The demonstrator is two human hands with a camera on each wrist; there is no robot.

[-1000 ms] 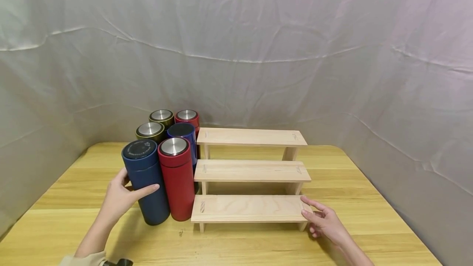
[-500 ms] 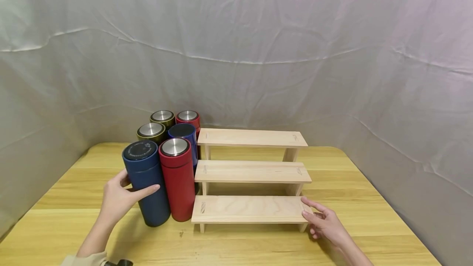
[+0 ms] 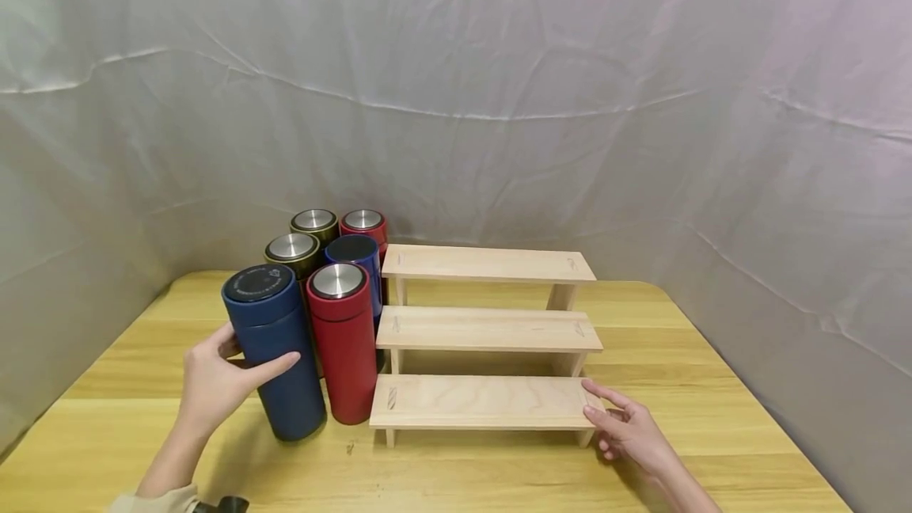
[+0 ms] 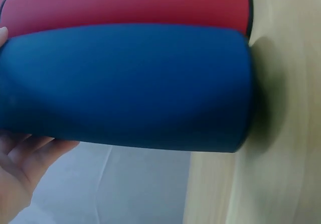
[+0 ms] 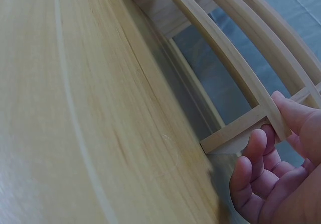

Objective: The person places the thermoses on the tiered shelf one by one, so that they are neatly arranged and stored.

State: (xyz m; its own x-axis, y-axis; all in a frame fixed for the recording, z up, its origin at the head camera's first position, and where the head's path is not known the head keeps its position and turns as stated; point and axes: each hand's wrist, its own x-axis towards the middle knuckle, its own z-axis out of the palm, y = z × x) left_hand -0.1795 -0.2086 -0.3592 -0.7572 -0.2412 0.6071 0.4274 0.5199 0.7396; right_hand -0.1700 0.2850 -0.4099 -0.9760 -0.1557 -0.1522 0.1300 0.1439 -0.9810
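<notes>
In the head view, my left hand [image 3: 216, 381] grips a dark blue thermos bottle [image 3: 281, 370] round its middle, the thumb across the front. The bottle leans a little to the left; whether its base touches the table I cannot tell. Beside it a red thermos bottle [image 3: 345, 362] with a silver lid stands upright. In the left wrist view the blue bottle [image 4: 125, 88] fills the middle, the red one behind it. My right hand [image 3: 627, 427] pinches the right end of the lowest board of a three-step wooden shelf [image 3: 488, 402], as the right wrist view also shows on the board edge [image 5: 225, 48].
Behind the front pair stand a shiny blue bottle [image 3: 359, 256], two olive-gold bottles [image 3: 294, 250] and another red bottle [image 3: 364, 222], close against the shelf's left side. All rest on a wooden table [image 3: 712, 418]. Grey cloth [image 3: 456, 101] hangs around its back and sides.
My left hand has moved slightly left with the blue bottle, whose top now stands farther from the red bottle. The right hand and the shelf have stayed in place.
</notes>
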